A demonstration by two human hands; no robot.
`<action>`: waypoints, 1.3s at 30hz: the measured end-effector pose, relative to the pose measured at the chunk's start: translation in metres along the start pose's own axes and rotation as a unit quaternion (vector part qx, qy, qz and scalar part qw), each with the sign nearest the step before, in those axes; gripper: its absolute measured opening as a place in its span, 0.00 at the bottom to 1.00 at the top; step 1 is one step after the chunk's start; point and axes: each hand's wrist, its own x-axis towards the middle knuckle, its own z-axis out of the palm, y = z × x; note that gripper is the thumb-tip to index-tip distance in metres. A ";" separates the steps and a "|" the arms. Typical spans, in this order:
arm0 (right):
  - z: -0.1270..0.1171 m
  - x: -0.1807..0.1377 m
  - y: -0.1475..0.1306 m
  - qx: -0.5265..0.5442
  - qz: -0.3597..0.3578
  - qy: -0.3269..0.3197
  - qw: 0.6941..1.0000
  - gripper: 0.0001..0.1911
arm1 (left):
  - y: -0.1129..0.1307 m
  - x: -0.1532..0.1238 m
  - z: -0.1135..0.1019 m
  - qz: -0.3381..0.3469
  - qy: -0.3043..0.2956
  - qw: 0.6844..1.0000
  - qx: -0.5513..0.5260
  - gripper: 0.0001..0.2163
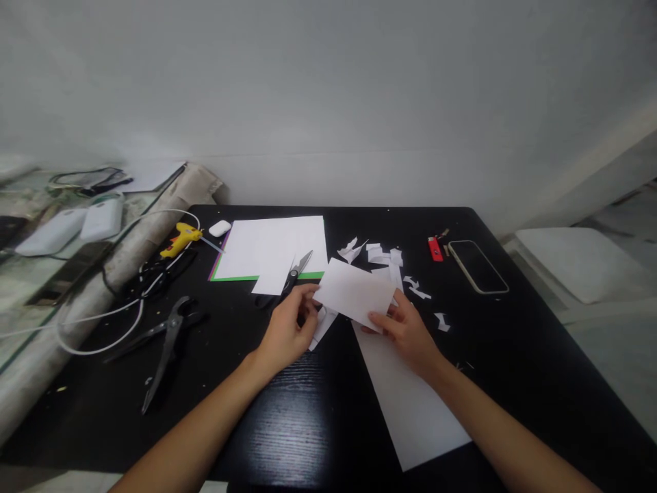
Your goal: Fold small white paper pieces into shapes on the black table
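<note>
A small white piece of paper [356, 291] is held up between both hands over the black table. My left hand [293, 323] pinches its left corner with curled fingers. At the opposite end, my right hand [405, 332] grips the paper, thumb on top and fingers behind. Under my right hand and forearm lies a larger white sheet [410, 404]. Scissors [298, 268] with blades apart rest just beyond my left hand, their handles partly hidden. Beside them is a small white paper piece [272, 277]. Several paper scraps [377, 255] are scattered behind the held paper.
A stack of white and coloured sheets [277, 239] lies at the back. Pliers [172, 335], a yellow glue gun [182, 239] and a white cable [134, 329] are on the left. At the right are a red lighter [435, 248] and a phone [477, 266].
</note>
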 end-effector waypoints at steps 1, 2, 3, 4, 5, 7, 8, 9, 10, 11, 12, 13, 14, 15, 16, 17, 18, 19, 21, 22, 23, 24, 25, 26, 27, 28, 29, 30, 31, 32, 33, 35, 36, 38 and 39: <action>0.000 0.001 0.000 0.005 -0.004 0.008 1.000 0.29 | 0.000 0.003 -0.005 0.013 0.028 0.999 0.022 0.16; -0.001 0.001 -0.001 0.010 -0.007 0.017 1.000 0.28 | -0.001 0.006 -0.012 0.018 0.060 0.997 0.047 0.16; -0.001 0.002 -0.002 0.016 -0.011 0.026 0.999 0.28 | -0.003 0.009 -0.019 0.010 0.099 0.992 0.080 0.15; -0.001 0.003 -0.003 0.020 -0.014 0.035 0.999 0.29 | -0.005 0.012 -0.026 -0.003 0.134 0.984 0.116 0.13; -0.001 0.003 -0.003 0.023 -0.017 0.044 0.999 0.29 | -0.008 0.016 -0.032 -0.014 0.164 0.974 0.156 0.13; -0.001 0.004 -0.004 0.022 -0.018 0.060 0.998 0.28 | -0.016 0.021 -0.041 -0.026 0.180 0.955 0.235 0.11; -0.001 0.004 -0.004 0.017 -0.019 0.067 0.997 0.28 | -0.020 0.023 -0.044 -0.038 0.172 0.946 0.273 0.11; -0.001 0.003 -0.004 0.010 -0.021 0.073 0.997 0.28 | -0.023 0.024 -0.045 -0.058 0.163 0.938 0.302 0.12; 0.000 0.003 -0.004 0.001 -0.022 0.078 0.997 0.28 | -0.026 0.025 -0.044 -0.077 0.151 0.932 0.320 0.14; 0.000 0.003 -0.004 -0.012 -0.026 0.084 0.996 0.28 | -0.028 0.025 -0.042 -0.089 0.138 0.930 0.329 0.15; 0.001 0.002 -0.004 -0.028 -0.033 0.090 0.995 0.28 | -0.029 0.025 -0.040 -0.092 0.130 0.931 0.330 0.15; 0.001 0.002 -0.004 -0.047 -0.041 0.096 0.993 0.28 | -0.029 0.024 -0.038 -0.084 0.123 0.934 0.324 0.14; 0.001 0.002 -0.004 -0.070 -0.050 0.102 0.991 0.28 | -0.029 0.024 -0.035 -0.066 0.118 0.940 0.312 0.14; 0.000 0.002 -0.004 -0.093 -0.060 0.106 0.988 0.28 | -0.027 0.023 -0.033 -0.042 0.108 0.948 0.296 0.13; 0.000 0.002 -0.003 -0.111 -0.073 0.111 0.985 0.30 | -0.026 0.021 -0.031 -0.016 0.092 0.957 0.276 0.12; -0.001 0.002 -0.001 -0.127 -0.088 0.114 0.981 0.32 | -0.024 0.020 -0.030 0.009 0.071 0.964 0.255 0.12; -0.002 0.002 0.000 -0.135 -0.107 0.116 0.978 0.35 | -0.021 0.019 -0.028 0.029 0.048 0.971 0.231 0.11; -0.003 0.002 0.002 -0.147 -0.129 0.120 0.973 0.38 | -0.020 0.018 -0.027 0.042 0.027 0.977 0.209 0.11; -0.005 0.001 0.006 -0.204 -0.181 0.135 0.953 0.42 | -0.016 0.015 -0.026 0.058 -0.010 0.984 0.168 0.12; -0.005 0.000 0.007 -0.248 -0.211 0.145 0.934 0.43 | -0.014 0.015 -0.025 0.063 -0.033 0.986 0.152 0.13; -0.005 -0.001 0.008 -0.295 -0.246 0.154 0.910 0.42 | -0.013 0.014 -0.025 0.067 -0.059 0.986 0.138 0.15; -0.005 -0.003 0.009 -0.336 -0.282 0.160 0.884 0.40 | -0.011 0.013 -0.025 0.070 -0.090 0.985 0.128 0.16; -0.005 -0.004 0.010 -0.370 -0.315 0.156 0.860 0.38 | -0.010 0.013 -0.026 0.071 -0.121 0.982 0.124 0.17; -0.005 -0.006 0.011 -0.395 -0.342 0.139 0.841 0.34 | -0.008 0.013 -0.026 0.072 -0.147 0.979 0.125 0.18; -0.004 -0.007 0.012 -0.413 -0.359 0.110 0.830 0.29 | -0.007 0.013 -0.027 0.072 -0.167 0.975 0.128 0.19; -0.003 -0.008 0.014 -0.425 -0.367 0.074 0.824 0.25 | -0.005 0.013 -0.028 0.072 -0.182 0.972 0.131 0.20; -0.002 -0.009 0.016 -0.434 -0.366 0.032 0.822 0.22 | -0.004 0.013 -0.028 0.075 -0.193 0.969 0.133 0.20; -0.001 -0.009 0.018 -0.438 -0.359 -0.006 0.824 0.21 | -0.003 0.013 -0.028 0.079 -0.201 0.967 0.133 0.20; 0.000 -0.010 0.020 -0.440 -0.350 -0.042 0.826 0.20 | -0.001 0.013 -0.028 0.084 -0.207 0.966 0.132 0.20; 0.000 -0.010 0.021 -0.441 -0.340 -0.071 0.827 0.21 | 0.000 0.012 -0.027 0.089 -0.212 0.965 0.129 0.21; 0.001 -0.011 0.023 -0.442 -0.333 -0.093 0.828 0.22 | 0.002 0.011 -0.026 0.095 -0.215 0.963 0.128 0.21; 0.002 -0.011 0.024 -0.446 -0.322 -0.121 0.826 0.23 | 0.004 0.010 -0.024 0.103 -0.222 0.961 0.130 0.22; 0.002 -0.011 0.025 -0.449 -0.320 -0.129 0.824 0.24 | 0.005 0.009 -0.023 0.105 -0.227 0.959 0.134 0.22; 0.001 -0.011 0.025 -0.457 -0.316 -0.141 0.819 0.26 | 0.007 0.007 -0.020 0.108 -0.236 0.955 0.141 0.21; 0.001 -0.011 0.025 -0.461 -0.314 -0.148 0.817 0.26 | 0.007 0.006 -0.019 0.109 -0.240 0.954 0.142 0.20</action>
